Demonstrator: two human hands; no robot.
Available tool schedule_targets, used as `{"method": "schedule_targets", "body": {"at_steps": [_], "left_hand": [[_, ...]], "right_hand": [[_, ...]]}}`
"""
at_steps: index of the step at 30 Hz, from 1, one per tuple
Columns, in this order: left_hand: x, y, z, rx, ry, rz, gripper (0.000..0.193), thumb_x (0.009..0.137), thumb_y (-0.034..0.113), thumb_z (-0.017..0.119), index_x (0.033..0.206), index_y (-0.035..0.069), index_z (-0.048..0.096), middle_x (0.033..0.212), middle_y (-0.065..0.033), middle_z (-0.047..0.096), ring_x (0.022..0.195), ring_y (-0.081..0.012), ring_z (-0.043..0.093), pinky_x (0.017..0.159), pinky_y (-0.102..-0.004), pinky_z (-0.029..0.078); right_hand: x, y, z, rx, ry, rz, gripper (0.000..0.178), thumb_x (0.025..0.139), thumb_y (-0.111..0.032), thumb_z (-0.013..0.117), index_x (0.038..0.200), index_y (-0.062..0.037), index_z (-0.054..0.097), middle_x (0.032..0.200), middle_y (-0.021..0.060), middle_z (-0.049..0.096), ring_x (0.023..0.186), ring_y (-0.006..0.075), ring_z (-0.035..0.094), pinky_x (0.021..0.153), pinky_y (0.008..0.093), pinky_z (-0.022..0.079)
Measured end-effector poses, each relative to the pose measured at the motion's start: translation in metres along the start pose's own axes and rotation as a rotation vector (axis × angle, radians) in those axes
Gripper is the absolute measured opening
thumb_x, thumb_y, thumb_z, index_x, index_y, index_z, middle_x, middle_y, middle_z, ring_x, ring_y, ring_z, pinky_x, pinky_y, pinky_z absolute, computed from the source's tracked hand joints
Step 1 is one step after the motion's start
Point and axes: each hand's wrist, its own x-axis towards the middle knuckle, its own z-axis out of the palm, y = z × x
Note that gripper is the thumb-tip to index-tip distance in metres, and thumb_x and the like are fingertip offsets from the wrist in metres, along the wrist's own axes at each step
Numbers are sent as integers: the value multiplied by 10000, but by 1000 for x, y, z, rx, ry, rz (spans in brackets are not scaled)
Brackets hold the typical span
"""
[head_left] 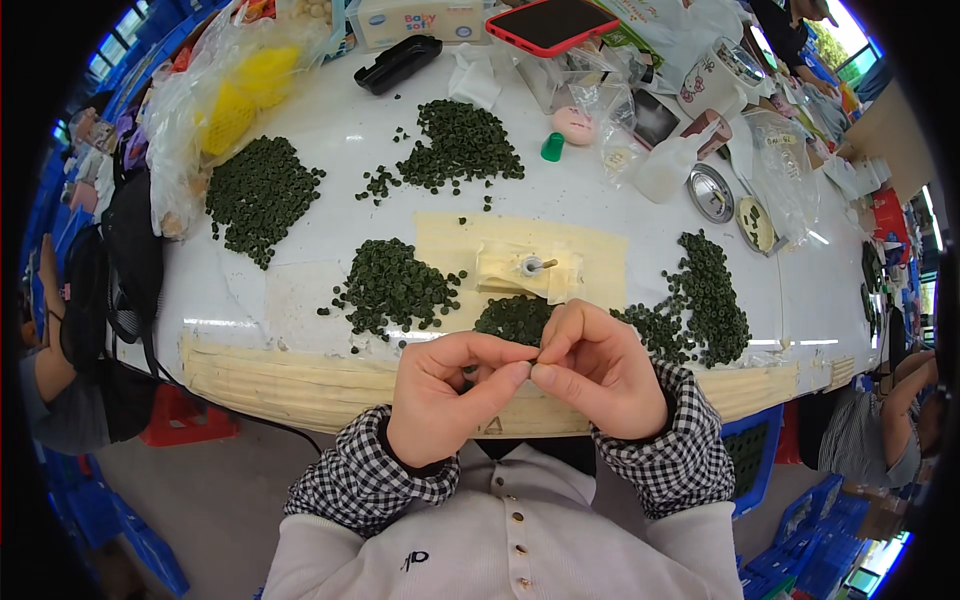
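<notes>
Both hands pinch one small dark ring between them, just above the bench edge.

Left hand (440,395) and right hand (592,368) meet fingertip to fingertip on the ring (537,353), seemingly being checked or fitted. Green ring piles (395,285) lie beyond, around a taped peg fixture (530,266) on the bench (330,150); seating it there would need fine alignment.

Both hands (530,375) pinch small piece over table (330,160).
</notes>
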Motion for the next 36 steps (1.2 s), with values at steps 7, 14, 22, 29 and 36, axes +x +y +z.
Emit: {"method": "schedule_targets", "body": {"at_steps": [7, 14, 22, 29, 36], "left_hand": [[3, 0, -4, -173, 5, -45, 160, 867, 15, 589, 1015, -15, 642, 884, -39, 658, 768, -31, 547, 661, -167, 418], [6, -1, -7, -280, -98, -77, 172, 865, 42, 610, 1022, -23, 631, 948, -65, 655, 852, -86, 589, 750, -211, 461], [7, -2, -10, -322, -168, -151, 163, 865, 65, 619, 1003, -19, 638, 908, -42, 654, 810, -55, 570, 712, -181, 446], [5, -4, -12, -232, -191, -215, 156, 870, 93, 624, 985, -9, 652, 860, -9, 648, 701, 3, 507, 579, -139, 387], [6, 2, -15, -284, -244, -206, 136, 876, 73, 605, 971, -11, 653, 835, -18, 652, 691, -2, 513, 588, -142, 389]], "right_hand": [[6, -4, 7, -787, 164, -494, 193, 722, 71, 666, 891, -21, 647, 807, 85, 572, 657, 163, 570, 559, 247, 464], [4, -6, 8, -779, 162, -484, 212, 708, 71, 681, 893, -30, 660, 810, 90, 581, 679, 185, 584, 578, 262, 476], [2, -7, 7, -714, 170, -438, 171, 707, 20, 725, 854, -25, 649, 809, 88, 581, 698, 186, 584, 587, 266, 477], [1, -8, 4, -757, 133, -491, 189, 686, -51, 771, 820, -25, 640, 802, 81, 581, 693, 186, 580, 583, 267, 472], [1, -8, 3, -822, 100, -568, 218, 678, -60, 775, 859, -31, 656, 808, 70, 583, 694, 185, 580, 579, 268, 472]]}}
